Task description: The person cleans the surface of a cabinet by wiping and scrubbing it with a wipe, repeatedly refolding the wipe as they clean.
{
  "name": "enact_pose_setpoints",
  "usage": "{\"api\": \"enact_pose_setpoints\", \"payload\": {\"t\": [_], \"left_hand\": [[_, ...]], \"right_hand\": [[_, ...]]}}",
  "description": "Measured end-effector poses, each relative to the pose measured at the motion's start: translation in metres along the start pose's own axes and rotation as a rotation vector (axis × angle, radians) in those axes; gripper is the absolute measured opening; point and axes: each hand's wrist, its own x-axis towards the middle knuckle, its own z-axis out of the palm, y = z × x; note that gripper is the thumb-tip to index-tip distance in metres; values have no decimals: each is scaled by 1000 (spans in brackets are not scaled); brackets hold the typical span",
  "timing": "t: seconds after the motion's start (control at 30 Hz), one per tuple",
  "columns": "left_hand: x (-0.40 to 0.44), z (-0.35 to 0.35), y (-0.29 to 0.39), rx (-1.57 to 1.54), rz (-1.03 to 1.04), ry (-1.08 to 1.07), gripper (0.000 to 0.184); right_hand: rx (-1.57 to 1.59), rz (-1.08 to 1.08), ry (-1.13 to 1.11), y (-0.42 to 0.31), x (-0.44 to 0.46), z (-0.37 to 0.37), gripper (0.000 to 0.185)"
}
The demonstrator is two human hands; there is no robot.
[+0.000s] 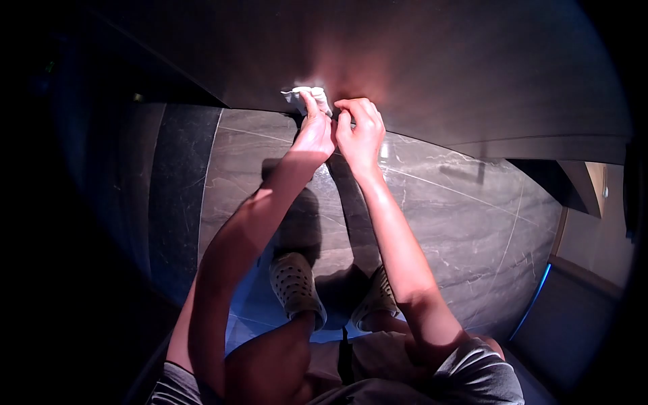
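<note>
A white cloth (307, 94) is pinched by the left hand (316, 131) beside the dark panel (466, 74). The right hand (361, 128) is half curled; whether anything is held cannot be told. Through a loose pinch, the cloth could be dropped onto the tiled floor (445, 209).

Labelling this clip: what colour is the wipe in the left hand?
The wipe is white, shown in the head view.
</note>
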Motion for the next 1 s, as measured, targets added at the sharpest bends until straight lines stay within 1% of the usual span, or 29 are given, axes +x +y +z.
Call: {"api": "enact_pose_setpoints", "payload": {"t": [0.03,0.13,0.23,0.27,0.37,0.47,0.5,0.53,0.57,0.63,0.67,0.7,0.8,0.83,0.87,0.9,0.93,1.0], "left_hand": [[6,-2,-4,-59,36,11,49],[6,-5,0,93,35,155,47],[3,-12,21,50,12,136,47],[5,-13,26,65,55,190,47],[-5,-4,41,36,67,206,54],[-3,-8,39,79,103,174,68],[-5,-4,39,92,116,163,74],[-8,1,38,142,80,194,72],[-12,3,37,195,61,163,70],[-20,7,36,301,20,102,66],[-23,9,36,309,34,73,60],[-26,11,38,341,19,69,59],[-31,8,45,448,-6,45,55],[-30,7,45,488,-1,78,54],[-29,5,46,528,4,110,53],[-29,5,47,567,11,143,52],[-31,3,49,668,-7,153,62],[-37,1,47,683,33,187,62]], "right_hand": [[-3,-3,10,0,0,-2,11],[8,44,6,0,-1,-12,13],[-35,40,31,9,1,-20,10],[-56,28,30,11,2,-24,10],[-72,2,6,14,3,-31,11],[-33,45,-7,10,2,-35,12],[30,43,-51,9,2,-35,15],[124,87,-111,7,2,-33,17],[220,131,-170,5,0,-31,20],[257,110,-286,1,-3,-23,28],[301,151,-322,-1,-5,-17,31],[345,191,-359,-5,-4,-12,33],[349,246,-364,-12,1,-6,31],[336,258,-369,-15,5,-5,31],[344,199,-271,-14,5,1,23],[299,174,-251,-13,8,3,21],[254,149,-231,-11,11,6,19],[194,103,-184,-12,13,7,16]]}}
